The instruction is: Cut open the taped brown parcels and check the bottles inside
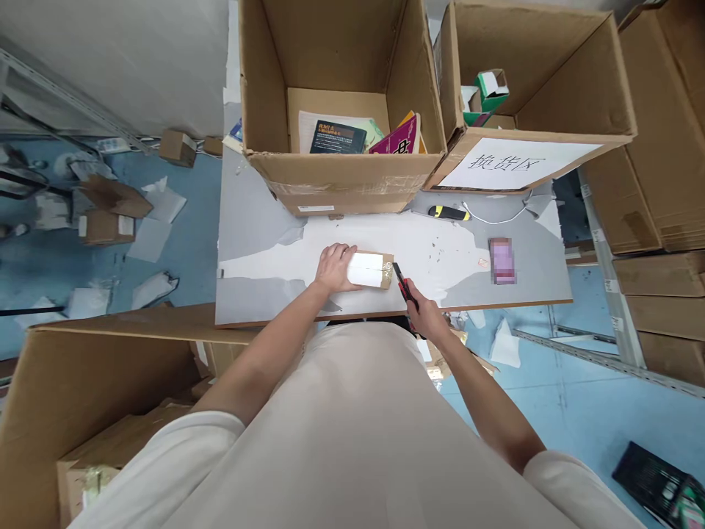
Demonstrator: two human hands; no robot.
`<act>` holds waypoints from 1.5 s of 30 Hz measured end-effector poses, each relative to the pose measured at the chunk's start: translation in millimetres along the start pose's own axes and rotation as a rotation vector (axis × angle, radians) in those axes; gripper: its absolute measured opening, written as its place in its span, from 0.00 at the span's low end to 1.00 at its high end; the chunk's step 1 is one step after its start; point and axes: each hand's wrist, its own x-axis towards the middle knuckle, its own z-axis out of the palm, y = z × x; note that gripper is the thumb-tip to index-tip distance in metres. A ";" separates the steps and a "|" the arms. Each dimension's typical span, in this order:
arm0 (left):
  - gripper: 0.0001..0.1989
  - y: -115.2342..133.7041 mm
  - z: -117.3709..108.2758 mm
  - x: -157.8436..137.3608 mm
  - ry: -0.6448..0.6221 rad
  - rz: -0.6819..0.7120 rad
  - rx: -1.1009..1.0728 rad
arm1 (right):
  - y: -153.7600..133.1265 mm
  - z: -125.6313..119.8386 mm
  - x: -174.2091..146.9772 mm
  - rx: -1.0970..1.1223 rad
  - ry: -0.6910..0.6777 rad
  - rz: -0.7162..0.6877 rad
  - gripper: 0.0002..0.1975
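Observation:
A small cardboard box (388, 271) with a white label on top lies near the table's front edge, its right end covered in clear tape. My left hand (334, 267) grips the box by its left end. In my right hand (427, 314) is a red and black utility knife (406, 286), its dark tip pointing up and left beside the taped end. Whether the tip touches the tape I cannot tell. Parts of my left fingers are hidden behind the box.
A large open carton (341, 176) with books stands at the back; another labelled carton (578, 121) is to its right. A yellow-black tool (449, 213) and a pinkish blurred item (502, 261) lie on the table (264, 294). A big carton (110, 375) stands at lower left.

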 end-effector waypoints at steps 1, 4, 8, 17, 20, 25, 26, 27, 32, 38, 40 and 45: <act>0.53 -0.2 0.9 -0.3 0.005 0.001 -0.005 | -1.8 0.0 -2.1 -0.041 -0.012 0.004 0.30; 0.53 -1.8 3.1 -0.8 0.026 0.010 -0.018 | -6.6 3.0 -9.8 -0.190 0.011 -0.023 0.30; 0.53 -2.8 3.6 -0.3 0.032 0.008 -0.024 | -15.5 7.7 -20.5 -0.367 0.067 -0.068 0.30; 0.54 -1.6 3.0 -0.6 0.045 0.018 -0.007 | -7.2 9.2 -36.0 -0.177 -0.042 0.006 0.29; 0.55 1.4 2.4 0.4 0.045 -0.001 0.015 | 4.4 3.9 -29.3 -0.233 0.059 0.000 0.30; 0.53 12.4 -1.4 -13.1 0.086 -0.058 0.132 | 39.9 -5.3 22.4 -0.488 0.375 0.208 0.32; 0.51 14.8 -1.2 -20.2 0.096 -0.041 0.146 | 49.6 -4.4 35.0 -0.521 0.387 0.234 0.30; 0.48 17.2 -0.1 -28.5 0.100 -0.009 0.152 | 59.6 -2.1 46.3 -0.550 0.389 0.243 0.29; 0.35 29.9 16.8 -65.5 0.081 0.083 0.128 | 101.2 18.4 70.0 -0.651 0.388 0.220 0.29; 0.33 32.8 26.9 -68.7 0.044 0.039 0.093 | 46.8 7.4 86.9 -0.704 0.514 -0.144 0.29; 0.34 31.0 25.9 -67.0 0.029 0.052 0.080 | 3.3 2.5 102.4 -0.722 0.439 -0.388 0.32; 0.39 28.3 26.3 -64.2 -0.002 0.065 0.057 | -72.5 15.0 129.1 -0.882 0.128 -0.637 0.33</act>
